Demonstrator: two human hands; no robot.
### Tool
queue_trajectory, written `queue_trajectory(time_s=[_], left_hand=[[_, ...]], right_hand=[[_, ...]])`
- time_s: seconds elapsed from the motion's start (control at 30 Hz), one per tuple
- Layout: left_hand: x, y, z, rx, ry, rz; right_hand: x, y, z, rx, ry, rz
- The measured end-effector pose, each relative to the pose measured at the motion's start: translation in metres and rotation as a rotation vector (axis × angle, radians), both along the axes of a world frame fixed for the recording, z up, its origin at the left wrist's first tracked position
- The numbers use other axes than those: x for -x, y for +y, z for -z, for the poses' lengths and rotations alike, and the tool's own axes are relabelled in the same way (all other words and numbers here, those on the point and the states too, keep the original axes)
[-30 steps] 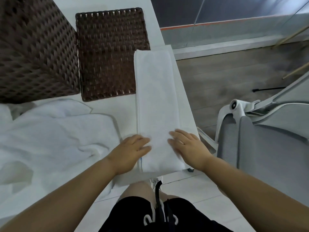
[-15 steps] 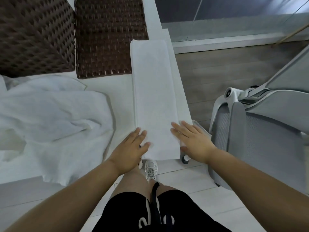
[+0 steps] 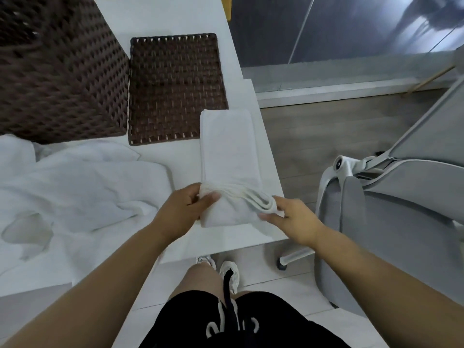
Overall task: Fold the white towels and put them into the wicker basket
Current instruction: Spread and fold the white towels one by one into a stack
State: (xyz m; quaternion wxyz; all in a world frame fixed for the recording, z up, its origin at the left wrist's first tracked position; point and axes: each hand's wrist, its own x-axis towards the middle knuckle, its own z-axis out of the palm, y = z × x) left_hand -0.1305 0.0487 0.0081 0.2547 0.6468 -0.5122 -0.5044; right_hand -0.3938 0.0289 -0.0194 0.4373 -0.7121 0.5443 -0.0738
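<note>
A white towel (image 3: 229,156), folded into a long narrow strip, lies along the right side of the white table (image 3: 173,18). Its near end is lifted and turned back toward the far end. My left hand (image 3: 184,210) pinches the left corner of that raised end, thumb on top. My right hand (image 3: 291,218) grips the right corner, where the layered edges show. The dark brown wicker basket (image 3: 57,69) stands at the far left of the table. A heap of unfolded white towels (image 3: 75,194) lies on the left.
A flat dark wicker lid (image 3: 175,89) lies beside the basket, just beyond the strip's far end. A grey office chair (image 3: 401,209) stands close on the right. The table's near edge is just below my hands, with my legs and shoes under it.
Both hands lay flat on the towel's near end before. Now they have taken hold of that end, lifted it and begun turning it over toward the far end.
</note>
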Motion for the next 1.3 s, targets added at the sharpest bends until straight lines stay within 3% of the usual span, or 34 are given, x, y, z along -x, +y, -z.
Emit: queue_trajectory(time_s=[0.1, 0.17, 0.5, 0.8, 1.0, 1.1, 1.2, 1.3], left_hand=[[-0.002, -0.014, -0.006, -0.062, 0.23, -0.109], [-0.004, -0.022, -0.005, -0.092, 0.248, -0.055], [-0.016, -0.118, 0.02, -0.11, 0.019, -0.068], [-0.013, -0.177, 0.056, -0.099, -0.332, 0.055], [-0.015, -0.178, 0.066, -0.119, -0.335, -0.044], [-0.018, -0.169, 0.064, -0.15, -0.274, -0.12], [-0.022, -0.159, 0.063, -0.151, -0.222, -0.11], [-0.024, -0.149, 0.063, -0.146, -0.179, -0.077]], right_hand=[[-0.006, -0.028, -0.013, -0.103, -0.078, 0.132], [-0.013, -0.047, -0.017, -0.142, -0.122, 0.2], [-0.064, -0.127, -0.017, -0.103, -0.005, 0.384], [-0.087, -0.176, 0.011, -0.041, 0.389, 0.385], [-0.096, -0.187, 0.022, -0.062, 0.515, 0.383], [-0.095, -0.178, 0.025, 0.171, 0.497, 0.42], [-0.094, -0.16, 0.028, 0.558, 0.443, 0.26], [-0.095, -0.129, 0.036, 0.564, 0.427, -0.028]])
